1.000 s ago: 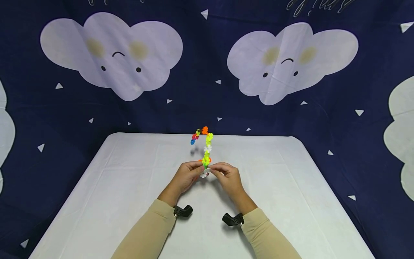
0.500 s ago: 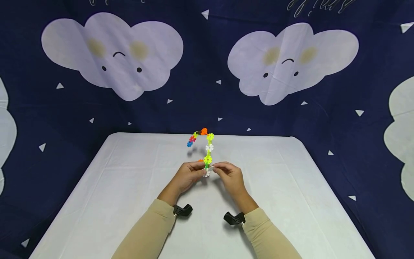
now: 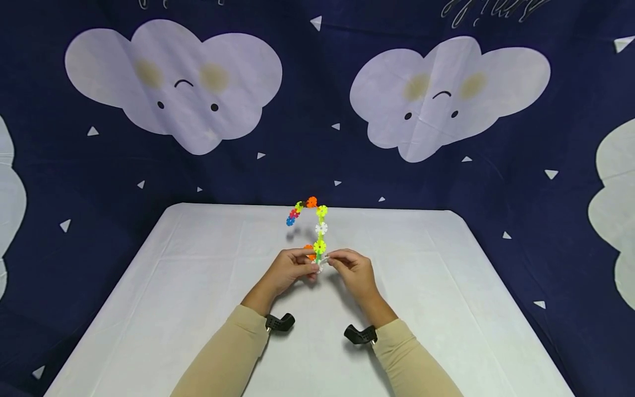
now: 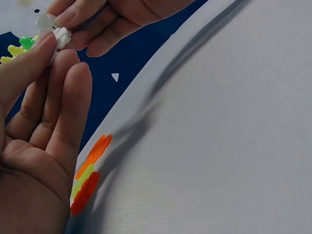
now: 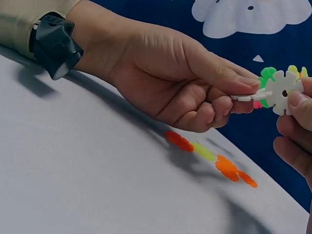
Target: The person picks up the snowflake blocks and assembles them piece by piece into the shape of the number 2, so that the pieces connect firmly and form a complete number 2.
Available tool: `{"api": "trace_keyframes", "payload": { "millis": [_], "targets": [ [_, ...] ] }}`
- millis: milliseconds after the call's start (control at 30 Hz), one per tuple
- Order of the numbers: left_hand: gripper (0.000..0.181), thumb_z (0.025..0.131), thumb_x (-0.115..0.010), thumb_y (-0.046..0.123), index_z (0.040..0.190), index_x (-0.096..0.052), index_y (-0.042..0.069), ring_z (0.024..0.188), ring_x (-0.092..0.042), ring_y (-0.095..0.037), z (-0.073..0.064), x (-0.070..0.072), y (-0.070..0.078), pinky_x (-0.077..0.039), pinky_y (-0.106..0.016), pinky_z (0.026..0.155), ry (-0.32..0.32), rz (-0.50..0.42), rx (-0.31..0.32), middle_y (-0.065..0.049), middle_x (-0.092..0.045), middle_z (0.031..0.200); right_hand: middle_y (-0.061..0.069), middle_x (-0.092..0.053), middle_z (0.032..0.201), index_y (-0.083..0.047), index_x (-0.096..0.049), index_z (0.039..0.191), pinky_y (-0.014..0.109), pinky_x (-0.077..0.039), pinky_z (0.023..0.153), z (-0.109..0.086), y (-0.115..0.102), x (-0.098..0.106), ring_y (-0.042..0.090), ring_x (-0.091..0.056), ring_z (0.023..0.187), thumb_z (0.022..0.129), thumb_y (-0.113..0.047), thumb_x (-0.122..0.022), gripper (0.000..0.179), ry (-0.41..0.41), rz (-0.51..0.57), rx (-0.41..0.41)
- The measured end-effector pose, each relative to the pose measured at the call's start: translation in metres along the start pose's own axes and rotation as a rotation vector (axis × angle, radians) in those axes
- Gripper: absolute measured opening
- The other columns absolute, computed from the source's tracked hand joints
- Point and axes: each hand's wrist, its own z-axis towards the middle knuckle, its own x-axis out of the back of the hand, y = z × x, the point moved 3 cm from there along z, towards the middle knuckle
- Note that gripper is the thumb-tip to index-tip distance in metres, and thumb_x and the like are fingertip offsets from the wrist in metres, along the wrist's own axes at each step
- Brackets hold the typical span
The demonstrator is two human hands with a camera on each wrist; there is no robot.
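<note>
Left hand (image 3: 290, 267): pinches a face-on white disc (image 5: 279, 87) between thumb and fingers, above a white-covered table (image 3: 218, 342).
Right hand (image 3: 354, 270): grips an edge-on white disc (image 5: 251, 97) between thumb and curled fingers, opposite the left.
Flower-disc chain (image 3: 321, 227): rises between and beyond the two hands, bending leftward at an orange disc (image 3: 311, 202) and trailing off to a blue disc (image 3: 290, 221) at its tip.
Green disc (image 5: 267, 75): sits just behind the face-on white disc, apparently the neighboring link in the chain.
Row of orange and yellow discs (image 5: 226, 168): shows below the hands in the right wrist view; whether it hangs from the chain or lies on the table cannot be told.
White discs' meeting point: one disc's edge comes up to the rim of the other, roughly crosswise; how deeply the notches engage is too small to judge.
Notch alignment: the joint in hand seems to call for notch facing notch, with the discs at right angles, before any pressure goes on.
Holding side: the left pinch serves best close to the joint, bracing the white disc so the slender links above take no strain.
Pushing side: a short, straight push should seat the notches; a twist or tilt could slip the disc or loosen the green link.
</note>
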Motion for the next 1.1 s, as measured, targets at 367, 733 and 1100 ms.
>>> {"api": "trace_keyframes", "payload": {
  "millis": [367,733,1100],
  "targets": [
    [0.04,0.093,-0.07,-0.016,0.131,-0.06,-0.02,0.069,-0.073,-0.019,-0.002,-0.004,0.001,-0.065,-0.038,0.067,0.023,-0.001,-0.036,-0.011,-0.074,0.083,0.028,-0.073,0.09,0.016,-0.073,0.094,0.024,-0.062,0.075,0.0,-0.025,-0.004,0.032,-0.073,0.079,0.083,0.027,-0.072,0.015,0.012,-0.052,0.059],
    [0.039,0.092,-0.072,-0.015,0.13,-0.062,-0.018,0.071,-0.073,-0.021,-0.002,-0.004,0.001,-0.065,-0.04,0.069,0.006,-0.029,-0.053,-0.014,-0.073,0.085,0.023,-0.073,0.09,0.013,-0.074,0.093,0.025,-0.061,0.082,-0.001,-0.023,-0.006,0.031,-0.073,0.084,0.081,0.027,-0.074,0.019,0.005,-0.092,0.162],
    [0.043,0.096,-0.065,-0.018,0.138,-0.056,-0.017,0.086,-0.077,-0.028,0.0,-0.005,-0.002,-0.063,-0.043,0.086,-0.09,-0.176,-0.126,-0.019,-0.074,0.107,0.015,-0.077,0.092,0.004,-0.078,0.092,0.023,-0.058,0.086,-0.004,0.0,-0.01,0.033,-0.074,0.086,0.075,0.025,-0.082,0.027,0.018,-0.232,0.329]
  ]
}}
